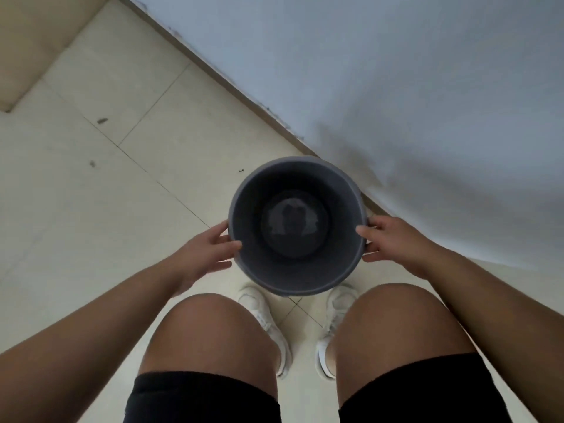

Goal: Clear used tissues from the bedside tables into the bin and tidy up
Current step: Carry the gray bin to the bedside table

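Observation:
A round dark grey bin (pixel 341 206) is seen from straight above, in front of my knees, near the wall. Nothing lies inside it; its bottom shows only a faint reflection. My left hand (pixel 210 251) grips the bin's left rim, thumb over the inside edge and fingers on the outer wall. My right hand (pixel 387 239) holds the right rim the same way. No tissues are in view.
A white wall (pixel 396 87) with a brown skirting board (pixel 232 87) runs diagonally behind the bin. Cream floor tiles (pixel 91 193) spread to the left. A beige piece of furniture (pixel 27 41) fills the top left corner. My white shoes (pixel 265 319) stand below the bin.

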